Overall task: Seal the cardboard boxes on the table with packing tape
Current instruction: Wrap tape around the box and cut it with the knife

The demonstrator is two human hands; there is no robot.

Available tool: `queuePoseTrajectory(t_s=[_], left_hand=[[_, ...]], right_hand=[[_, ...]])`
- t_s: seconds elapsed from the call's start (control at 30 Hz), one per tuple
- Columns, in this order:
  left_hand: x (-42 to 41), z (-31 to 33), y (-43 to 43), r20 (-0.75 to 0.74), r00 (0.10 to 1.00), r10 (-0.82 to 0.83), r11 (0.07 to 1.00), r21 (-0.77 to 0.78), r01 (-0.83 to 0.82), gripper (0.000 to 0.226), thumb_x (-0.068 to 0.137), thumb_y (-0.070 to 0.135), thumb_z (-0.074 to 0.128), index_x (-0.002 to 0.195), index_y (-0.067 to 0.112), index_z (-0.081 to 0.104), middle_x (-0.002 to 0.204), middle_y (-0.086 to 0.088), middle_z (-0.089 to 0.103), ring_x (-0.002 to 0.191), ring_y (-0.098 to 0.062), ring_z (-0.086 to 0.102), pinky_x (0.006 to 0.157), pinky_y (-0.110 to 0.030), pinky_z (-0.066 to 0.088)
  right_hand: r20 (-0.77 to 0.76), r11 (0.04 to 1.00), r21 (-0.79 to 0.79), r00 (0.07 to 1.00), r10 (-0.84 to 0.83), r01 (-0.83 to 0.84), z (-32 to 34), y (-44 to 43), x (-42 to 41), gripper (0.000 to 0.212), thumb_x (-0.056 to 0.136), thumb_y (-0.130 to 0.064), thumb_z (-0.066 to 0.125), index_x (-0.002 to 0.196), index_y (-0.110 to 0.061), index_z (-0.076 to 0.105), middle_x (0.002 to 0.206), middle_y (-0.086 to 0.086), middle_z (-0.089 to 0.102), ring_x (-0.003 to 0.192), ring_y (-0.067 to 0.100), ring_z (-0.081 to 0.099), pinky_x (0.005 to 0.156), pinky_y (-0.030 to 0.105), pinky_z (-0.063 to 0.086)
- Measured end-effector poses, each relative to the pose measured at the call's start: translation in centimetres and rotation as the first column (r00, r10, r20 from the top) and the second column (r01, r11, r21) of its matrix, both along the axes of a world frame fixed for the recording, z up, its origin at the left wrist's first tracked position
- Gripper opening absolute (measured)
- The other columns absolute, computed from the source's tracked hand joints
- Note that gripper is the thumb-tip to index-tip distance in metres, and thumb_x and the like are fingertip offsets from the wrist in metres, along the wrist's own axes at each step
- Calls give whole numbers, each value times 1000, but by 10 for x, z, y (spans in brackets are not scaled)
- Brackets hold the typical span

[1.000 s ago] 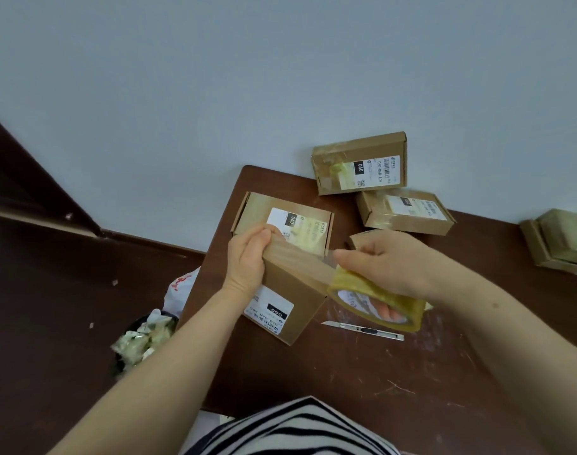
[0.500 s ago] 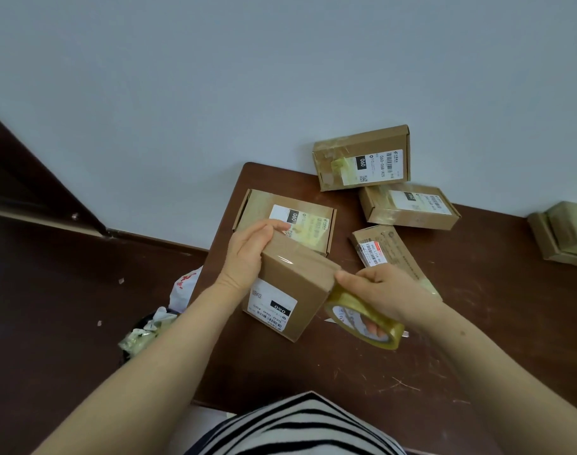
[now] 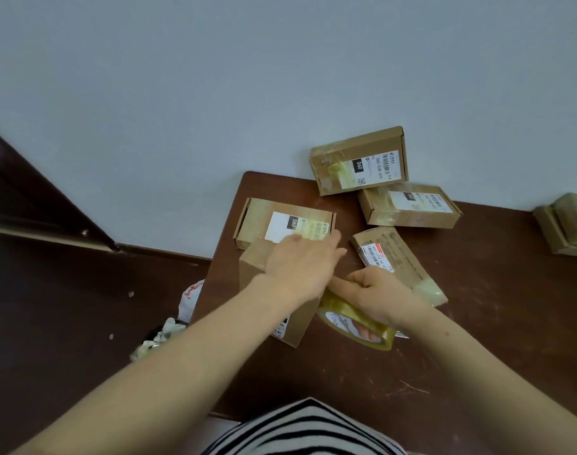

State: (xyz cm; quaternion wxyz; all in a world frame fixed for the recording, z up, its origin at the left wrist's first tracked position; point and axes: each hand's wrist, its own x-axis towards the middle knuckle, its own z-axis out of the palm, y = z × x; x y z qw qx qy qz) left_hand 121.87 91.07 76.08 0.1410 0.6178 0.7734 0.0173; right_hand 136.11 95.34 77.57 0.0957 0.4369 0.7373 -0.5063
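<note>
A small cardboard box (image 3: 252,262) stands on the brown table (image 3: 477,339) near its left edge. My left hand (image 3: 301,262) lies flat across the box's top with fingers stretched to the right, pressing on it. My right hand (image 3: 379,293) grips a yellowish roll of packing tape (image 3: 346,318) right beside the box's right side, fingers through the core. The box's right face is mostly hidden by my hands.
Several other labelled boxes lie behind: one flat box (image 3: 280,218), one leaning on the wall (image 3: 359,160), one (image 3: 408,206) beside it, a long one (image 3: 402,261). Another box (image 3: 566,224) sits at the far right. A knife tip (image 3: 402,334) peeks out. A bin (image 3: 162,336) stands left below.
My left hand moved from the box's far corner to lie flat across its top, sweeping right. My right hand brought the tape roll down close against the box's right side.
</note>
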Motion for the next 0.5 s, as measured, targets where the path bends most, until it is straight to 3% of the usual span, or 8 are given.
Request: queuePoseTrajectory(t_s=[0.1,0.2,0.3,0.37,0.43,0.47,0.5], left_hand=[[9,-3,2,40,999,-32,997,-64,34,75,91,63,-3,132,25,47,92,-5,70,114,-22,56,111,-45,14],[7,0,-3,16,999,-31,998,-53,31,89,84,66,-13,137,26,45,112,-8,66,129,-22,43,116,-49,-4],[6,1,-16,-5,995,-97,995,23,97,77,91,58,-7,140,25,43,120,-6,64,130,-18,43,118,-43,-2],[-15,1,-21,-86,996,-7,999,39,11,67,96,54,3,140,23,42,124,-6,61,128,-19,45,117,-43,6],[-39,1,-26,-113,972,206,977,-24,-210,63,97,55,11,127,21,55,118,-5,63,112,-22,53,103,-45,32],[-46,-1,-28,-51,962,268,960,-73,-271,62,96,57,14,109,20,62,105,-3,65,94,-21,56,84,-40,42],[-48,-1,-29,2,958,287,952,-108,-285,62,97,57,16,93,18,64,93,-3,65,80,-18,54,69,-35,41]], right_hand=[[4,997,74,1000,13,-13,-6,-1,2,41,95,-43,48,81,-8,65,44,1,62,42,16,59,42,15,44],[7,995,91,999,31,-32,-7,-2,3,38,95,-41,47,78,-13,64,46,0,63,48,22,63,42,14,43],[1,998,44,999,36,-36,-5,-7,4,41,90,-51,50,70,-17,63,50,6,65,50,30,64,44,20,48],[-4,1000,-14,1000,10,-10,-5,-10,4,47,85,-62,52,63,-21,59,49,7,63,42,23,60,43,22,48],[9,999,-24,1000,22,-21,-4,-13,3,49,85,-65,51,64,-21,57,49,7,63,39,18,57,43,23,47],[17,999,-24,999,36,-36,-4,-14,3,49,85,-65,51,65,-21,57,49,7,63,39,18,57,44,23,48],[19,999,-25,999,40,-39,-4,-15,2,50,85,-65,51,65,-20,57,49,7,62,39,19,57,43,23,47]])
